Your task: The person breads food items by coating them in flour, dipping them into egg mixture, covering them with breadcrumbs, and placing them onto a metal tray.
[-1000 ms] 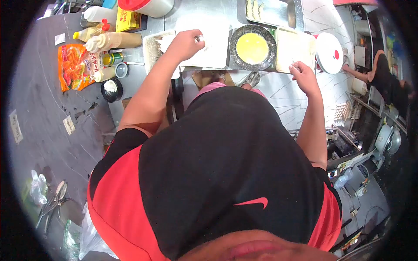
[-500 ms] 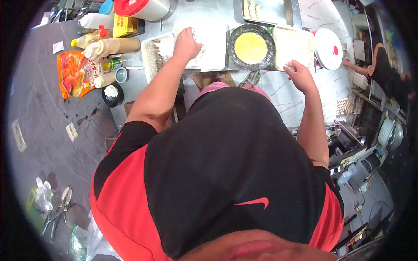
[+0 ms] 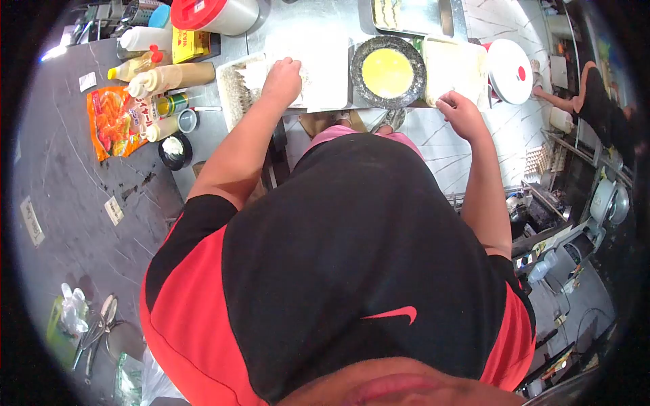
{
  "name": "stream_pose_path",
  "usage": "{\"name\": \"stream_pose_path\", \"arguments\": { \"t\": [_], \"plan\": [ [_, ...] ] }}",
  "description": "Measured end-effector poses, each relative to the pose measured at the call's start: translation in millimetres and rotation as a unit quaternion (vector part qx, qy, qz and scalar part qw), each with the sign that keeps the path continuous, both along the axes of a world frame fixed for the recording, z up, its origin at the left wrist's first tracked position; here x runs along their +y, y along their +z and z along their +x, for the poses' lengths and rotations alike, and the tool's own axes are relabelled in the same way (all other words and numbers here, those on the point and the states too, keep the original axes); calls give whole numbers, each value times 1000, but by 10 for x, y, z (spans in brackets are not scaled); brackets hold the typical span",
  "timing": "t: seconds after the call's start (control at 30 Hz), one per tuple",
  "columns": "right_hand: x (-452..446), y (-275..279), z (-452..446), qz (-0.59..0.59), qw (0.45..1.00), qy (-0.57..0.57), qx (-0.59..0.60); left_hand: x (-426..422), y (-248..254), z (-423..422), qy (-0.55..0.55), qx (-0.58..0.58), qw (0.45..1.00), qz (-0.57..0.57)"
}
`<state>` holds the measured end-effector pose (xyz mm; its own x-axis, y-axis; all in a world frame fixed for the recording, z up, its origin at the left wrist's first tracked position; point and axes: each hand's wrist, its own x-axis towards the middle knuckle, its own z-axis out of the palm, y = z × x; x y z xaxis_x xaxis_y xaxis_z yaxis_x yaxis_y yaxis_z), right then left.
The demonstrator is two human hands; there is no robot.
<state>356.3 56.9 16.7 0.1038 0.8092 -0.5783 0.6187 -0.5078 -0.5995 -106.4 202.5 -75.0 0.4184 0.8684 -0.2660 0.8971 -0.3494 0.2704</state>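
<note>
Fingers curled, the left hand [image 3: 282, 81] bends over a white tray [image 3: 332, 80], its closure and any hold hidden. The right hand [image 3: 462, 115], loosely curled beside a pale-filled tray [image 3: 457, 71], shows nothing held, though whether its fingertips meet is unclear. Between the trays sits a speckled bowl [image 3: 357, 74] of yellow liquid [image 3: 387, 73], apparently beaten egg; a sideways knock near the counter [image 3: 298, 17] edge could spill it.
</note>
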Motion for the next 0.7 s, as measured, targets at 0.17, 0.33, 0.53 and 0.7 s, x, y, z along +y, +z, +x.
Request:
{"name": "stream_pose_path", "arguments": {
  "t": [0.17, 0.33, 0.53, 0.7],
  "plan": [
    [14, 4, -7, 4, 1000, 17, -8, 21, 320, 90, 39, -17, 997, -59],
    [-11, 35, -10, -3, 999, 21, -26, 94, 734, 106, 38, -151, 984, -87],
    [15, 9, -50, 0, 999, 25, -23, 97, 1107, 70, 80, -204, 956, -196],
    [33, -48, -87, -13, 998, 44, -38, -31, 428, -145, 45, -3, 991, -129]
  ]
}}
